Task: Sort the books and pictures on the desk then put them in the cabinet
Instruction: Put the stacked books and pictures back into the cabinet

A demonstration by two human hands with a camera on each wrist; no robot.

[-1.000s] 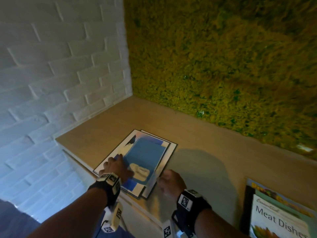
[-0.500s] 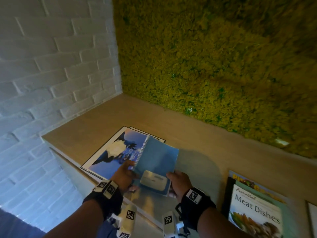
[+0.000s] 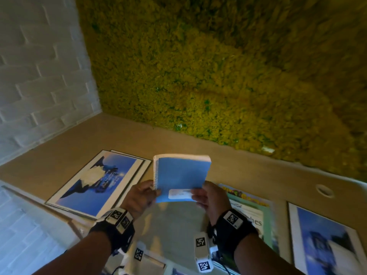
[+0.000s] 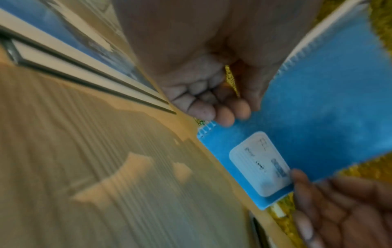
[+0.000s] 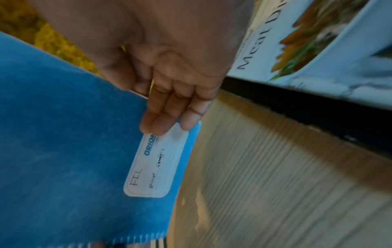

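Both hands hold a blue notebook [image 3: 181, 176] above the desk [image 3: 83, 139], left hand [image 3: 140, 197] pinching its spiral corner, right hand [image 3: 210, 197] gripping the labelled corner; framed pictures [image 3: 93, 181] lie left

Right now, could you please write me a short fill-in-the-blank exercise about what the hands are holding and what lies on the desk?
1. Both hands hold a spiral-bound ____ notebook.
2. The left hand grips the notebook beside its ____ binding.
3. The right hand has fingertips on the white ____ of the cover.
4. The cookbook on the desk reads "____ Dishes".

Missing words: blue; spiral; label; Meat
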